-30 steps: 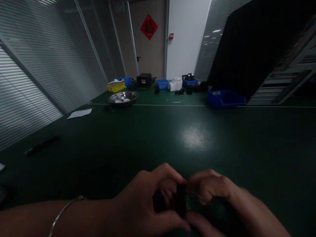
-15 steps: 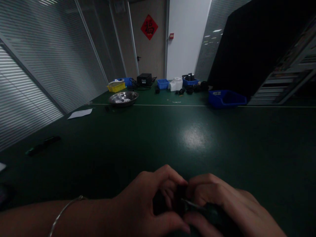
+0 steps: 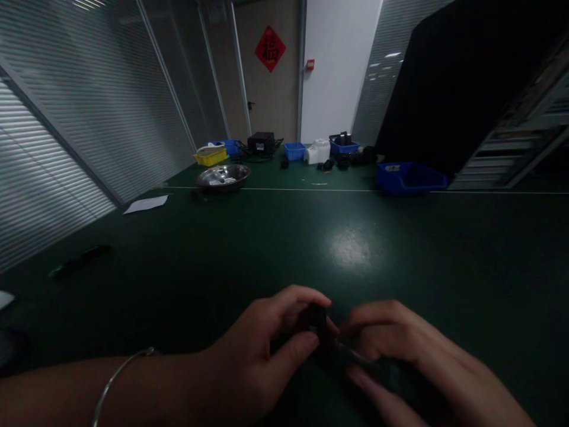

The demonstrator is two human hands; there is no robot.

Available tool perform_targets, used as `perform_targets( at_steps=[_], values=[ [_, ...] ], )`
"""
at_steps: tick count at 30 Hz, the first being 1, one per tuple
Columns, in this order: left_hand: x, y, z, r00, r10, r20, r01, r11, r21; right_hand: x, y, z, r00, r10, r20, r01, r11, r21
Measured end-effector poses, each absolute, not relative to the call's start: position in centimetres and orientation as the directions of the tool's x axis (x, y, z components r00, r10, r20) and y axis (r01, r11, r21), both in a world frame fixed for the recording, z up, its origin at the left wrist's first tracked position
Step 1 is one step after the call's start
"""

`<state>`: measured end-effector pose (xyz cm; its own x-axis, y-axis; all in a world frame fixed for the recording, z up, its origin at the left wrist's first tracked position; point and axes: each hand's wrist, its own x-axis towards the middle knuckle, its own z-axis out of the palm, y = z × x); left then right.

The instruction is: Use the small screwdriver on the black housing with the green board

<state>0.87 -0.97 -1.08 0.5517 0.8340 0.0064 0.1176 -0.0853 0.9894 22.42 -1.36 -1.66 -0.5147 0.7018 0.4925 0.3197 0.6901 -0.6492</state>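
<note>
Near the bottom centre, my left hand (image 3: pixel 262 350) pinches a small black part (image 3: pixel 317 318) between thumb and fingers. My right hand (image 3: pixel 409 344), just to its right, is closed on a thin tool (image 3: pixel 355 354) with a narrow metal end and what looks like a dark greenish handle, mostly hidden in the palm. That metal end points left towards the black part. Dim light and blur hide whether the two touch, and the tool's exact kind. Both hands are just above the dark green table (image 3: pixel 267 249).
At the left lie a dark, elongated tool (image 3: pixel 80 261) and a white sheet (image 3: pixel 146 204). Further back stand a metal bowl (image 3: pixel 223 185), a yellow basket (image 3: pixel 211 159), a black box (image 3: pixel 261 143), a white plastic piece (image 3: pixel 318 152) and a blue bin (image 3: pixel 409 185) at right.
My hands have moved apart slightly. The left has risen a little with the black part, now more visible, while the right has shifted right with the thin tool.
</note>
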Motion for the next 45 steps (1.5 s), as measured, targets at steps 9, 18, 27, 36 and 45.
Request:
perform_targets(
  at_steps=[9, 18, 27, 36, 45],
  values=[
    [0.7, -1.0, -0.5, 0.549, 0.835, -0.020, 0.123, -0.056, 0.991, 22.5, -0.8, -1.6, -0.505, 0.698, 0.508, 0.324, 0.699, -0.637],
    [0.6, -0.9, -0.5, 0.606, 0.793, 0.067, 0.107, -0.165, 0.980, 22.2, -0.9, -1.2, -0.520, 0.719, 0.461, 0.308, 0.661, -0.684],
    [0.5, -0.7, -0.9, 0.621, 0.741, 0.255, 0.095, -0.394, 0.914, 22.4, -1.3, -1.5, -0.514, 0.724, 0.460, 0.310, 0.657, -0.687],
    [0.5, -0.6, -0.5, 0.599, 0.769, 0.222, 0.078, -0.332, 0.940, 22.6, -0.9, -1.7, -0.508, 0.714, 0.481, 0.325, 0.677, -0.660],
    [0.5, -0.7, 0.2, 0.631, 0.751, 0.194, 0.108, -0.333, 0.937, 22.4, -1.3, -2.1, -0.544, 0.694, 0.471, 0.199, 0.652, -0.731]
  ],
)
